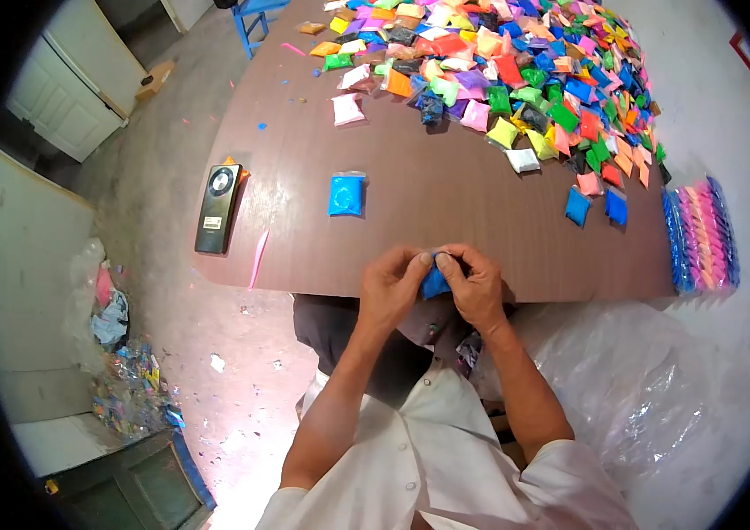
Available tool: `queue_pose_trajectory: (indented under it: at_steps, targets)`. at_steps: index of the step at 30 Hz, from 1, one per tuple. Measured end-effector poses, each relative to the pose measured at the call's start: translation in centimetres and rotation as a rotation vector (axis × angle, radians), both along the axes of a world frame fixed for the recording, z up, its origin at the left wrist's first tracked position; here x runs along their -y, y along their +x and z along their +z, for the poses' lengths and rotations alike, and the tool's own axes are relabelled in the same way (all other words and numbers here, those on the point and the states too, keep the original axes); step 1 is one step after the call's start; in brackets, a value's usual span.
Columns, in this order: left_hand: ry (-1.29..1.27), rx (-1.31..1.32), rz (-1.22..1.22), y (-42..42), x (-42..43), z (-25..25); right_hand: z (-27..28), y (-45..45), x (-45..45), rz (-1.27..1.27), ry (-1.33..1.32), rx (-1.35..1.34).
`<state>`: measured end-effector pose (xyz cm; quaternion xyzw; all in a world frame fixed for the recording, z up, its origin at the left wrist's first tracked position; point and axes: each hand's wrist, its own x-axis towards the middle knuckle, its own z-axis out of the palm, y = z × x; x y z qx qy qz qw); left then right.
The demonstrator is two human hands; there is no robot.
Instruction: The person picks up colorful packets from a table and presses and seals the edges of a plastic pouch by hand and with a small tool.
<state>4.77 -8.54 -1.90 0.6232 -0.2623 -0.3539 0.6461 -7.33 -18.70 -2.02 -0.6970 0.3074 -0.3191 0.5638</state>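
Both of my hands meet at the table's front edge around a small blue packet (435,284). My left hand (390,281) pinches its top edge from one side, and my right hand (476,284) pinches it from the other, thumbs close together. Part of the packet is covered by my fingers. Farther in on the brown table (287,185) lies another blue packet (346,194) in clear film. To its left are a dark phone (219,208), lying back side up, and a thin pink plastic tool (258,259) near the edge.
A large heap of colourful packets (516,75) covers the far right of the table. Bundled packets in clear wrap (701,236) stand at the right edge. Clear plastic sheeting (622,380) lies beside me on the right. Litter and plastic bags (132,384) sit on the left floor.
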Motion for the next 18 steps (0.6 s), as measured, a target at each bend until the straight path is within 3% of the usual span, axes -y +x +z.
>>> queue_pose_trajectory:
  at_steps: [5,7,9,12,16,18]
  targets:
    - [-0.103,0.063,0.039,-0.2,0.1,-1.6,0.2,-0.1,0.0,0.060,-0.197,-0.121]
    - [-0.140,0.024,0.057,-0.2,0.2,-1.0,0.6,0.1,-0.1,0.043,-0.197,-0.111]
    - [0.010,0.022,-0.027,0.1,-0.2,-0.1,-0.5,0.1,-0.1,-0.008,-0.174,-0.075]
    - [-0.051,0.083,-0.043,-0.1,-0.2,1.4,-1.1,0.6,-0.2,-0.074,-0.223,-0.011]
    - [-0.158,-0.008,-0.016,-0.3,0.0,-0.2,-0.7,0.9,-0.7,-0.101,-0.183,0.055]
    - [-0.199,0.068,0.016,-0.3,0.2,-1.4,-0.5,0.8,-0.6,-0.085,-0.336,-0.060]
